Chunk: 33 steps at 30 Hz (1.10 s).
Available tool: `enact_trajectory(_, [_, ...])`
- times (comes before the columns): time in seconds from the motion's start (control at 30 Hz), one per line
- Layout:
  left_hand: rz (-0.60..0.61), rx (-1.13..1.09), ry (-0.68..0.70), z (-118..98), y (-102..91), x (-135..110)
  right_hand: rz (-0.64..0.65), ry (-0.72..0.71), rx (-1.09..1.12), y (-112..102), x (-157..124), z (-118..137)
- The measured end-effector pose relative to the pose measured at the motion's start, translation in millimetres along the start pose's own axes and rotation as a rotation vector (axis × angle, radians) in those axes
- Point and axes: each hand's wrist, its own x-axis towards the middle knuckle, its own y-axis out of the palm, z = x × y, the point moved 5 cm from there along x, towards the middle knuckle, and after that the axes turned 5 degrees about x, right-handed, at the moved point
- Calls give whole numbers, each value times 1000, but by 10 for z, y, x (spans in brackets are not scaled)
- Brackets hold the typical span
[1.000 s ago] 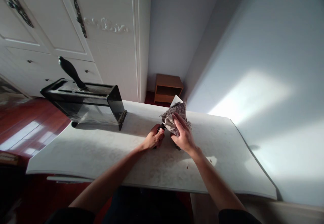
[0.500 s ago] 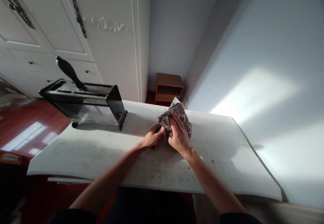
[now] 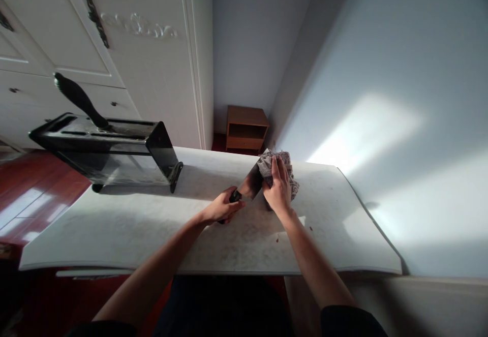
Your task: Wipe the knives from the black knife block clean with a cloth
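Note:
A broad-bladed kitchen knife [image 3: 251, 180] points up and to the right above the white table. My left hand [image 3: 224, 207] is closed around its dark handle. Near the far end of the blade, my right hand [image 3: 279, 188] presses a grey-brown, shaggy cloth [image 3: 290, 161] against it, with the fingers bent over the fabric. The cloth hides the blade's tip. To the left stands a black-framed knife block [image 3: 125, 156] with clear sides, and one black-handled knife [image 3: 79, 98] sticks up from a slot in its top.
The white table [image 3: 152, 235] reaches from the red wooden floor to the pale wall [image 3: 373, 62]. A few small brown crumbs lie near my right forearm. Behind are a white cabinet [image 3: 152, 72] and a small brown nightstand [image 3: 247, 118].
My right hand and the cloth have slid outward along the blade, away from the handle, so the blade near the handle is now bare. The view has shifted slightly to the right.

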Motion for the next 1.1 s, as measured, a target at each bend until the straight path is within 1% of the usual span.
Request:
enact_trajectory(0.2, [-19, -44, -7, -32, 1, -36, 0, 122, 23, 9, -23, -184])
enact_trajectory(0.4, [-21, -125, -30, -23, -18, -17, 13, 156, 9, 3, -53, -204])
enact_trajectory(0.47, [-38, -166, -22, -15, -38, 1, 52, 142, 8, 17, -58, -181])
enact_trajectory(0.7, [-125, -252, -21, -13, -87, 36, 170, 25, 32, 68, -92, -77])
enact_trajectory(0.87, [-136, -284, 14, -43, -93, 27, 278, -29, 49, 90, -126, 43])
enact_trajectory(0.97, [-152, -316, 39, -81, -100, 13, 305, -72, 120, 81, -141, 118])
enact_trajectory(1.1, [-183, -351, 47, -113, -129, 5, 301, -92, 244, 58, -157, 167])
